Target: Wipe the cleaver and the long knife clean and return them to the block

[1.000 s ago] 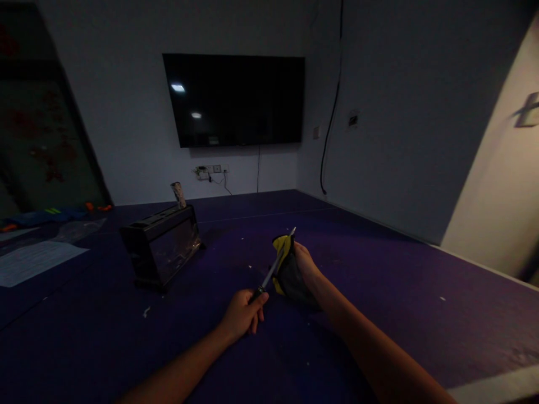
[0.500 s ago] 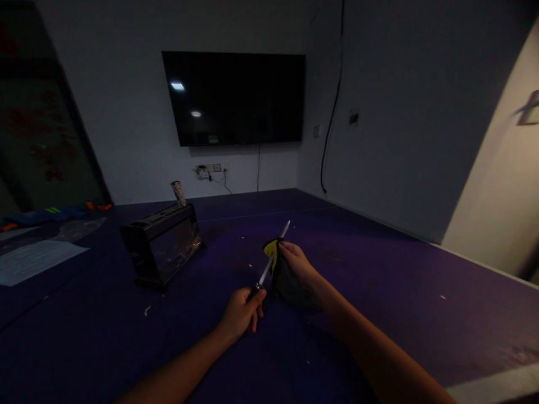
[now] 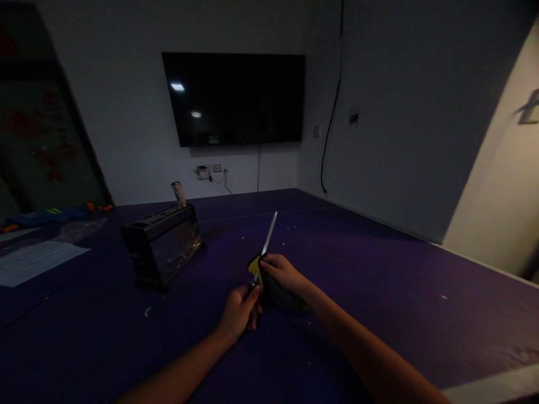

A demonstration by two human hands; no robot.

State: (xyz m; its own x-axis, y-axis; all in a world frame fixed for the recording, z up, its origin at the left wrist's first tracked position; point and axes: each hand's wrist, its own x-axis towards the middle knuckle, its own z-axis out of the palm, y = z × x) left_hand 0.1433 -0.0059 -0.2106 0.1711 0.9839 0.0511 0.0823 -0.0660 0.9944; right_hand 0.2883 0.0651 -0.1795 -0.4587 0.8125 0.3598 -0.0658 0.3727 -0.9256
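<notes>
My left hand (image 3: 241, 311) is closed around the dark handle of a sharpening steel (image 3: 270, 231), a slim metal rod pointing up and away from me. A grey cloth (image 3: 284, 297) with a yellow underside and dark edging is wrapped round the lower rod, close to the handle. My right hand (image 3: 283, 272) pinches this cloth against the rod; the rest of the cloth hangs below that hand. Most of the handle is hidden by my left fingers. To the left stands a black knife block (image 3: 160, 244) with clear sides and a patterned handle (image 3: 179, 193) sticking up from its top.
A printed paper sheet (image 3: 37, 261), clear plastic film (image 3: 80, 229) and blue-and-orange fabric (image 3: 54, 215) lie at the left of the purple surface (image 3: 379, 269). Small white scraps are scattered about. A television (image 3: 240, 101) hangs on the far wall above sockets.
My right hand has slid the cloth down the rod towards the handle, so more of the upper rod shows. The left hand has shifted slightly left, and the rod stands steeper.
</notes>
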